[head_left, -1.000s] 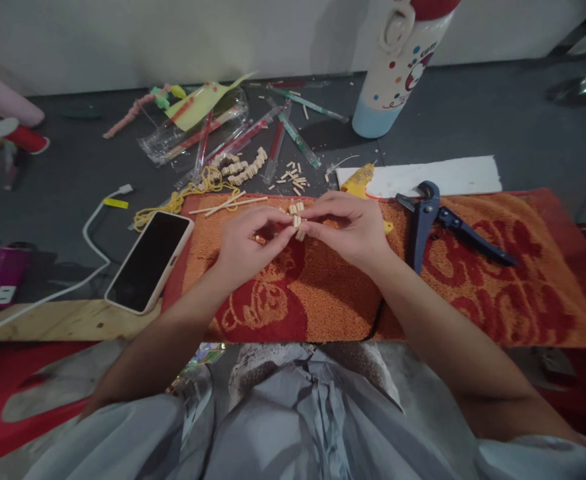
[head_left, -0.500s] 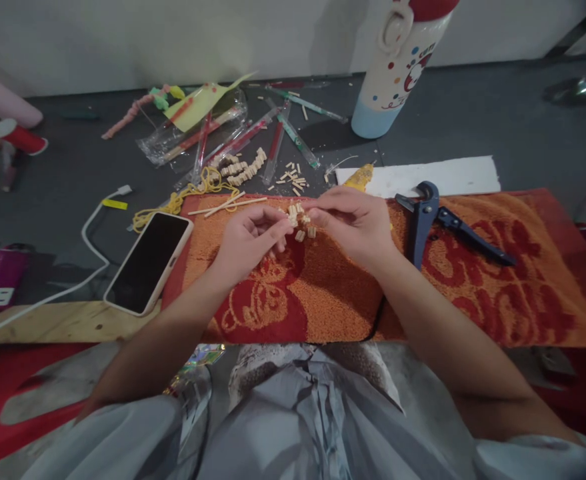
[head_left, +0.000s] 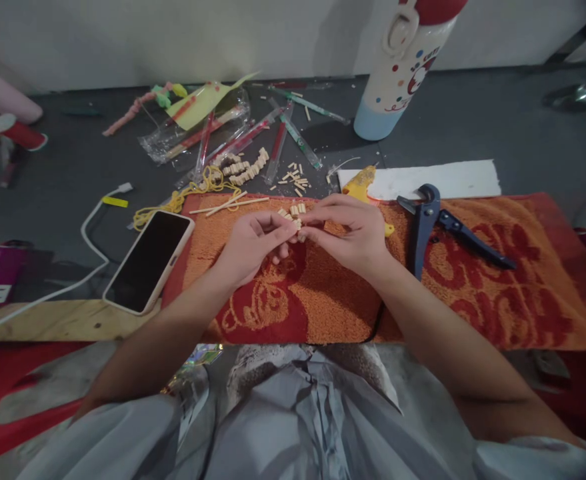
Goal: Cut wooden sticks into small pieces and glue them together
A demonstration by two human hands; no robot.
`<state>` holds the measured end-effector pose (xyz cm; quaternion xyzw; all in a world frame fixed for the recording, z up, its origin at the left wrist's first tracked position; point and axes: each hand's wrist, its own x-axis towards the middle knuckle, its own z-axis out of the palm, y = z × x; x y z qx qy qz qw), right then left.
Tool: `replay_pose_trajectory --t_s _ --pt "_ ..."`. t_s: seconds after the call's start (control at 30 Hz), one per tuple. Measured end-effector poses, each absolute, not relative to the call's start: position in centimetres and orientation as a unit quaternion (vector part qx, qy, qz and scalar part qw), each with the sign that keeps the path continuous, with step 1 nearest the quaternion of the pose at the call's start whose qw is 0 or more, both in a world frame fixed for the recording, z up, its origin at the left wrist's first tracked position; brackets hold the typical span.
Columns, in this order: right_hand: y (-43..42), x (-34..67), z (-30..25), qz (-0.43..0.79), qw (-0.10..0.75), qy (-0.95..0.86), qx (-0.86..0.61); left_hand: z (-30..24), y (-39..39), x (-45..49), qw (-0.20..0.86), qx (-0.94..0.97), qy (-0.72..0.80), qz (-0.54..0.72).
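Note:
My left hand and my right hand meet fingertip to fingertip over an orange and red towel. Between them they pinch a small cluster of short pale wooden pieces, held just above the towel. Both hands are closed in a pinch. Two thin wooden sticks lie on the towel's far left corner. More cut wooden pieces lie in a heap beyond the towel.
A phone lies left of the towel beside a white cable and yellow cord. Blue cutters, a yellow glue gun and a white strip sit right. A patterned bottle stands behind plastic-wrapped sticks.
The cluster of wooden pieces, loose and spread half a second ago, is drawn back together between the fingertips. Both hands stayed in nearly the same place.

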<state>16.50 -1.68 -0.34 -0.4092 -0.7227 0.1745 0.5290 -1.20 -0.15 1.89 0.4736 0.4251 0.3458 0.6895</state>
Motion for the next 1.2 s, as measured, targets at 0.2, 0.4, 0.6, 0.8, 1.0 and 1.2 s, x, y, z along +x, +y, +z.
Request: replay_pose_trajectory --t_s 0.2,0.4,0.6,0.8,1.0,1.2 --pt "-1.9 16.4 -0.4 0.161 0.522 -0.735 -0.402 1.7 -0.1 -1.4 0.690 0.473 0.426 0.346" --pt "-2.0 16.4 0.1 0.173 0.516 -0.740 -0.396 1.4 0.0 -1.6 0.682 0.484 0.423 0.349" --pt "-2.0 16.5 0.2 0.170 0.518 -0.739 -0.396 1.7 0.3 -2.0 0.665 0.501 0.436 0.339" --pt "-2.0 16.5 0.0 0.161 0.514 -0.756 -0.372 1.4 0.4 -2.2 0.669 0.513 0.434 0.317" --pt "-1.9 16.7 -0.1 0.152 0.489 -0.774 -0.373 1.5 0.4 -2.2 0.666 0.516 0.436 0.317" --pt "-1.9 16.7 -0.1 0.145 0.475 -0.783 -0.375 1.5 0.3 -2.2 0.672 0.510 0.434 0.315"
